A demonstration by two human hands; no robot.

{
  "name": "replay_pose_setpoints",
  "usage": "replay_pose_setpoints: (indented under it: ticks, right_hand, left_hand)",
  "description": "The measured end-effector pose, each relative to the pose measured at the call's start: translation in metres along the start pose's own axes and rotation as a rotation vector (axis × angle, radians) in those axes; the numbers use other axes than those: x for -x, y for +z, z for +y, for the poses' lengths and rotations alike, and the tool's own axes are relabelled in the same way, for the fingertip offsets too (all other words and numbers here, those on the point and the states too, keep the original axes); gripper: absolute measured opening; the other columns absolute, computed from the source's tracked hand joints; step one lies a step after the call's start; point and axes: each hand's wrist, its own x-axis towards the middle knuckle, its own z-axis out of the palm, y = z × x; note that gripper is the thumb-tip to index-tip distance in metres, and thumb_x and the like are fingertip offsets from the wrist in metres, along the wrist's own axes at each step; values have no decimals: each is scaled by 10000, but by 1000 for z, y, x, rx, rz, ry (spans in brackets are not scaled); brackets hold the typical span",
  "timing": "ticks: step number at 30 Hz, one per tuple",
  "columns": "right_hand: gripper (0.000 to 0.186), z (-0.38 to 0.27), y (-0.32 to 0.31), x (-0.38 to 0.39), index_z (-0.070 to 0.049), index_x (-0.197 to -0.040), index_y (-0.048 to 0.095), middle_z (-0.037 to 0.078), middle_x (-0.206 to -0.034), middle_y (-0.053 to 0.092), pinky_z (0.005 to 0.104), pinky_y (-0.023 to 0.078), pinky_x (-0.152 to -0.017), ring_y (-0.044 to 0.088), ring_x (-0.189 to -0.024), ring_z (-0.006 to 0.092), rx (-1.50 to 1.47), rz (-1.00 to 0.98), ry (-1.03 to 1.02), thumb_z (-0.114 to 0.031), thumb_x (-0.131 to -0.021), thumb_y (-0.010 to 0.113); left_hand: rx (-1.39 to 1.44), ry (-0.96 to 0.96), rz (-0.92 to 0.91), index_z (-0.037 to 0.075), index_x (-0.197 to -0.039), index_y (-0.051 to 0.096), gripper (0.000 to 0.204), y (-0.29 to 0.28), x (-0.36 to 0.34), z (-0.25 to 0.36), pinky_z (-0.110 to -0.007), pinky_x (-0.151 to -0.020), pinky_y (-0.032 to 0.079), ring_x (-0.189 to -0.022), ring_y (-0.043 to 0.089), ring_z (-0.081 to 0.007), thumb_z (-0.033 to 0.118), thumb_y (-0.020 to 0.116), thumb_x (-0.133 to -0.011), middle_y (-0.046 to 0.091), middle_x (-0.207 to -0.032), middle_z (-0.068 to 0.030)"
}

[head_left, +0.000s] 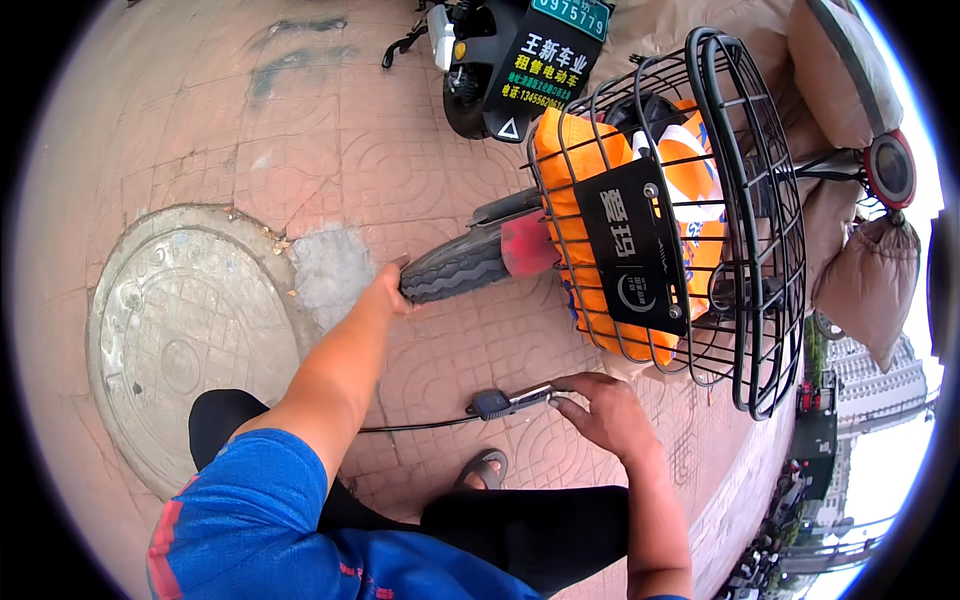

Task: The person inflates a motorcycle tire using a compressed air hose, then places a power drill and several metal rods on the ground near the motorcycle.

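two hands are gripping: the left hand (388,290) is curling round the tyre (458,266) at its right; the right hand (608,416), nearly closed, is pinching a gauge-like tool (493,404) jutting leftward, ideally keeping its hose (420,427) slack.

Open paving (432,345) lies between tyre (455,268) and hand tool (492,403), but the wire basket (738,250) blocks the right.

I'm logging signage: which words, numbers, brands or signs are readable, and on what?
Described, not quoted:
Teal number plate: pale digits.
Dark scooter panel: white, yellow and green lettering, white triangle.
Black basket plate: pale characters, round emblem; finest print too small.
Blue shirt: red lettering, unreadable.
Black tool: any marks too small.
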Motion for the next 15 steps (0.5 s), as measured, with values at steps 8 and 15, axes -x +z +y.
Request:
replay_pose_setpoints:
  ticks: [8, 15]
  right_hand:
    - [397, -69, -98, 59, 6, -1329, 545, 195, -1142, 657, 474, 547, -912, 663, -1059, 385, 774, 1184, -469, -215, -1000, 574]
    - [385, -55, -112, 7, 88, -1195, 654, 266, -1177, 702, 498, 560, -952, 695, -1079, 420, 844, 1249, -359, -266, -1051, 610]
  left_hand:
    - [-22, -107, -16, 103, -1050, 695, 417, 1, -19, -1, -571, -854, 595, -951, 743, -304, 508, 610, -999, 767, -1062, -98]
    - [34, -70, -103, 88, -1024, 703, 329, -11, -33, 3, -479, -892, 611, -938, 754, -274, 412, 680, -975, 781, -1022, -84]
